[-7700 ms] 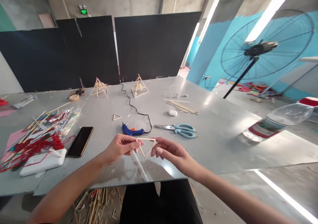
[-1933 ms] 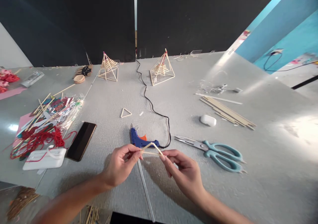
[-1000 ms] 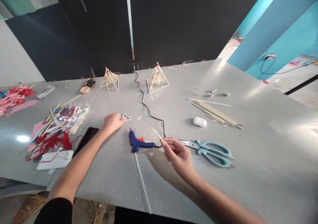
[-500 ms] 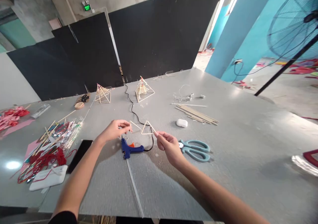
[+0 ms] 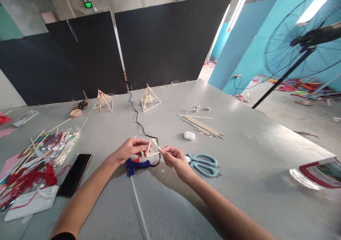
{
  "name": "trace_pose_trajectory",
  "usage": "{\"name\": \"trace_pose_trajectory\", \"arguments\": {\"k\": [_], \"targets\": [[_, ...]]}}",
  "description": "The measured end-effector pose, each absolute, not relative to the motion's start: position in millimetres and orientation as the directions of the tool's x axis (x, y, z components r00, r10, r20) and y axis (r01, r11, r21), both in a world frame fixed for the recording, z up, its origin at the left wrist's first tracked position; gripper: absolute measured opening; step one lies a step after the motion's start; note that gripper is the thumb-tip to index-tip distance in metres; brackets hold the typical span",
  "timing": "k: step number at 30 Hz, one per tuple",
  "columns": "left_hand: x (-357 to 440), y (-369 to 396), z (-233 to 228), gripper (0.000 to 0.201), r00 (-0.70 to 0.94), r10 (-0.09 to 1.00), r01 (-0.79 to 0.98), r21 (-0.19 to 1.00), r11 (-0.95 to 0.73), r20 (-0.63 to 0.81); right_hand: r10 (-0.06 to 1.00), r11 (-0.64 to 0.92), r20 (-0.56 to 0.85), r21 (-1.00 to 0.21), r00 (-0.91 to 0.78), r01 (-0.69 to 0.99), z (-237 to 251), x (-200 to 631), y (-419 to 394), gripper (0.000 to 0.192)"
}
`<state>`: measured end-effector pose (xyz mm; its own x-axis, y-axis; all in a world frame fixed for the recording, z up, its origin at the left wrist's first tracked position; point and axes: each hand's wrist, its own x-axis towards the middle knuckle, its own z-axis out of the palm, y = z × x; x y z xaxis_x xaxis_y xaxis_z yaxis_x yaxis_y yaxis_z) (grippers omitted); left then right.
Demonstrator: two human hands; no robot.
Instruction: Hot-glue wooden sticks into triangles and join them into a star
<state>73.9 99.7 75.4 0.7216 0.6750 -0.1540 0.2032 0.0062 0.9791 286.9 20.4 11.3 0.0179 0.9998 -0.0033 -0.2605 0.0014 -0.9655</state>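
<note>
Both hands pinch stick triangles [image 5: 152, 148] together above the glue gun [image 5: 136, 164]: left hand [image 5: 129, 150], right hand [image 5: 173, 159]. Two finished pyramids [image 5: 149, 98] stand behind; this one looks barely begun.

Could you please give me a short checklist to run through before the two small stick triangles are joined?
1. Left hand has a firm grip on a small wooden stick triangle: ok.
2. Right hand pinches the second triangle: ok, though the two triangles overlap and are hard to tell apart.
3. Edges of the two triangles lined up: cannot tell, too small and overlapping.
4. Blue hot glue gun within reach: ok, it lies on the grey table just below the hands.
5. Glue gun hot and loaded: cannot tell; its black cord runs toward the back.
6. Teal-handled scissors clear of the hands: ok, beside the right hand, not touched.
</note>
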Motion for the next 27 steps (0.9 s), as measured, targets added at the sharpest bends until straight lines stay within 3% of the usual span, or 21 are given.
{"name": "trace_pose_trajectory", "arguments": {"k": [9, 14, 20, 27], "targets": [[75, 98, 69, 0.032, 0.742, 0.649, 0.156, 0.985, 0.079, -0.170, 1.000, 0.007, 0.002, -0.971, 0.018, -0.240, 11, 286, 22, 0.052], [72, 98, 72, 0.031, 0.751, 0.635, 0.201, 0.979, 0.043, -0.182, 0.997, 0.006, 0.024, -0.971, -0.073, -0.239, 10, 292, 24, 0.048], [69, 99, 75, 0.041, 0.799, 0.537, 0.280, 0.958, 0.063, -0.269, 0.974, 0.024, 0.074, -0.974, -0.216, -0.226, 7, 299, 23, 0.041], [69, 97, 73, 0.034, 0.795, 0.533, 0.329, 0.944, 0.021, -0.289, 0.954, 0.109, 0.173, -0.961, -0.245, -0.253, 15, 300, 23, 0.031]]}}
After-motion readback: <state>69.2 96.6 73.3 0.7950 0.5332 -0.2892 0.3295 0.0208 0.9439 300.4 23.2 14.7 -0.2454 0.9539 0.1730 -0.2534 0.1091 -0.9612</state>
